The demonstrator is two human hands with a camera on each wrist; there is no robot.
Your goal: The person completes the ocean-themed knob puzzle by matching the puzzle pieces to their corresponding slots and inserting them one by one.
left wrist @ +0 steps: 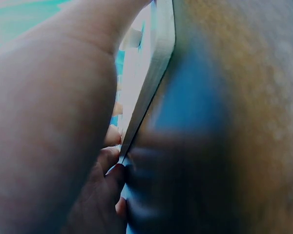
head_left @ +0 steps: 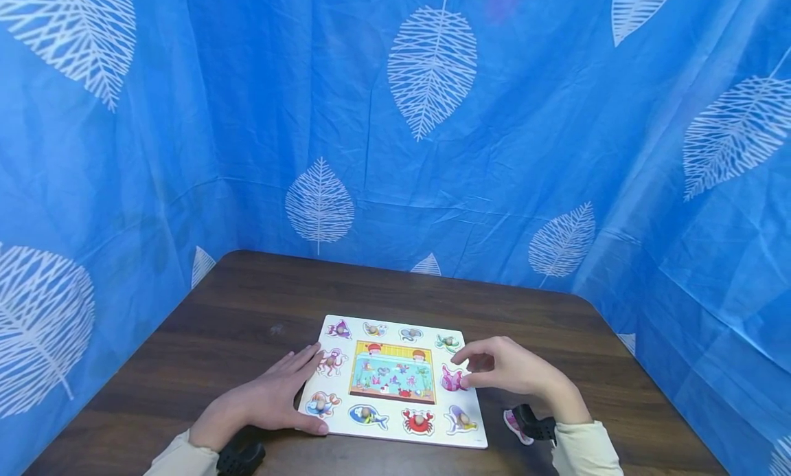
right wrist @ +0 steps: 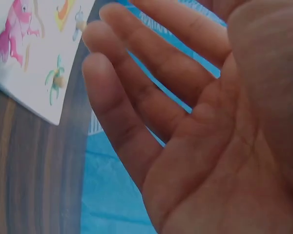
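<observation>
A pale knobbed puzzle board (head_left: 440, 424) lies flat on the table. My left hand (head_left: 281, 393) rests at the board's left side, its fingers along that edge and the thumb by the near corner. In the left wrist view, fingertips meet the board's side (left wrist: 158, 53). Over the right edge, my right hand (head_left: 516, 367) hovers with thumb and forefinger apart beside a pink sea-animal picture (head_left: 452, 378) that shows no knob. The right wrist view shows its fingers (right wrist: 112, 102) loosely extended and holding nothing. A pink puzzle piece (head_left: 518, 426) lies on the table, partly hidden under the right wrist.
Knobbed sea-animal pieces, such as a red crab (head_left: 418, 421), a striped fish (head_left: 368, 415) and an octopus (head_left: 331, 361), sit around the board's central aquarium picture (head_left: 393, 373). Blue leaf-print curtains (head_left: 371, 119) surround the dark wooden table (head_left: 247, 325) at the back and sides.
</observation>
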